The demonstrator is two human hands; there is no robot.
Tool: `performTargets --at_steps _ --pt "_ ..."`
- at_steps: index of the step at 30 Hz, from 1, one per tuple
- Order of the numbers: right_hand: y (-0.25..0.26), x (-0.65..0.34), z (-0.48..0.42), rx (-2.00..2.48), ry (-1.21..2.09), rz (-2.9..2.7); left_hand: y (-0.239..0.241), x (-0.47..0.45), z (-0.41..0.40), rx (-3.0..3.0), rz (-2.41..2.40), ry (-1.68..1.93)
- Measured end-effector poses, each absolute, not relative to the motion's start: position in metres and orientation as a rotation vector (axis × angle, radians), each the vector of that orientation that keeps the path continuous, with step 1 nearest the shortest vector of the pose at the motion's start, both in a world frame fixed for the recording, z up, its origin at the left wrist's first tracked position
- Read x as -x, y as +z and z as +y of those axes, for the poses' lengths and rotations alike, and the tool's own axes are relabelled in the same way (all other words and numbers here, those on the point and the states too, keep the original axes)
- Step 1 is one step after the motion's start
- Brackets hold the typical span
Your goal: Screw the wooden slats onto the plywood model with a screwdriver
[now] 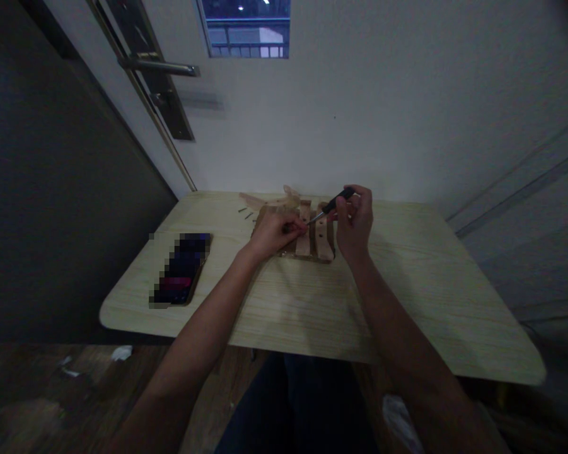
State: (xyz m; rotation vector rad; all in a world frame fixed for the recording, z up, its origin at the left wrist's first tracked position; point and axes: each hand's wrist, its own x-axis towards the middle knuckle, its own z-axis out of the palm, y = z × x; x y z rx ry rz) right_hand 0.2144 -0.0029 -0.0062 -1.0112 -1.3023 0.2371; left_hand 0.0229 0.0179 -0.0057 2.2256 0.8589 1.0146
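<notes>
My right hand (pixel 354 221) is closed around the black handle of a screwdriver (pixel 331 203), whose metal shaft slants down to the left. Its tip is close to the fingertips of my left hand (pixel 277 233), which are pinched together over a pale wooden strip (pixel 303 246). Whatever those fingers hold is too small to make out. A second wooden strip (pixel 322 236), with dark holes in it, lies alongside to the right. Both strips rest on a brown board (pixel 331 253), partly covered by my left hand.
Several screws (pixel 248 215) lie left of the board. Behind it is a crumpled clear plastic wrapper (pixel 260 202). A phone (pixel 182 271) rests on the left of the pale wooden table (pixel 406 296). A white door with a metal handle (pixel 161 66) stands directly behind the table.
</notes>
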Motion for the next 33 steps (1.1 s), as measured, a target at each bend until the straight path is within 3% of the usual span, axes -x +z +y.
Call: performTargets --at_steps 18,33 --pt "0.016 -0.209 -0.017 0.955 0.241 -1.539 -0.007 -0.025 0.018 -2.130 0.834 1.116" --pt "0.018 -0.200 -0.016 0.840 0.498 -1.648 -0.009 -0.025 0.019 -2.136 0.818 1.121"
